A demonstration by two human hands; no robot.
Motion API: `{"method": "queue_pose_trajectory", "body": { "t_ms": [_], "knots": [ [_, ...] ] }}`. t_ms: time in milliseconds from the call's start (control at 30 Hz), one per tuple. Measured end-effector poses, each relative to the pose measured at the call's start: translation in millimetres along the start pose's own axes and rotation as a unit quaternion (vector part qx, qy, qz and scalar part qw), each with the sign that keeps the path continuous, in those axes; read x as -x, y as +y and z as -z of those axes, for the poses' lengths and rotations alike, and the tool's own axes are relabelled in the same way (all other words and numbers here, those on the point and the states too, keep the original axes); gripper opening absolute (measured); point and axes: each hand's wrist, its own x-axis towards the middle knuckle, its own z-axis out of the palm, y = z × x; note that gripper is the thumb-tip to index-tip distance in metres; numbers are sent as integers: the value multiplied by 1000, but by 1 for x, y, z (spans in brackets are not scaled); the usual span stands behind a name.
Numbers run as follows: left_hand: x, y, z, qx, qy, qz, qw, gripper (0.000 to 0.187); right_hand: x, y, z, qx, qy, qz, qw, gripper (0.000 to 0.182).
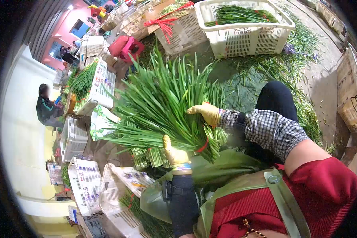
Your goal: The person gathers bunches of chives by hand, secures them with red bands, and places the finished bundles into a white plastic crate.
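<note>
A large bunch of green garlic chives [162, 99] fans out in front of me, with a red tie [203, 145] around its stalk end. My left hand [176, 155], in a yellow glove, grips its near side with the thumb up along the leaves. On the opposite side my right hand [207, 114], gloved too, is closed on the leaves with its thumb on top. The other fingers of both hands are mostly hidden by the leaves. Beneath the bunch lie more tied bundles [156, 157], their pale cut stalks showing.
A white crate [252, 39] with tied greens stands ahead. Other crates [83, 186] sit at the left, beside a pink stool [131, 49]. Loose leaves [301, 43] litter the floor. A person [47, 105] sits at the far left. Red ties [164, 25] lie on a crate.
</note>
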Motion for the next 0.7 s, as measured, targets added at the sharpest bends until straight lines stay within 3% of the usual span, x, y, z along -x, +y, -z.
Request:
{"method": "queue_pose_trajectory", "body": {
  "t_ms": [167, 300, 333, 367, 400, 433, 567, 667, 700],
  "knots": [
    [-9, -4, 14, -3, 0, 21, 1000, 54, 3, -2, -4, 14, -40, 5, 999, 38],
    [9, -12, -8, -223, -26, -151, 963, 64, 22, -11, -19, 75, -82, 23, 994, 38],
    [9, -10, -1, -371, 44, -124, 919, 66, 22, -8, -21, 84, -92, 31, 992, 37],
    [6, -18, -3, -315, 45, -150, 936, 66, 23, -7, -22, 122, -97, 41, 987, 35],
    [6, -23, -11, -259, 46, -175, 949, 67, 25, -4, -24, 74, -125, 55, 988, 35],
    [-6, -26, 2, -249, 67, -187, 948, 54, 24, -2, -24, 86, -119, 43, 988, 35],
    [-5, -9, 10, -164, 76, -10, 983, 35, 25, -5, -22, 121, -82, 29, 989, 32],
    [-21, -20, 32, -69, 75, -37, 994, 33, 22, -7, -25, 130, -50, 42, 989, 31],
    [2, -13, -5, -119, 70, -74, 988, 31, 23, -9, -26, 135, -44, 65, 988, 40]
  ]
}}
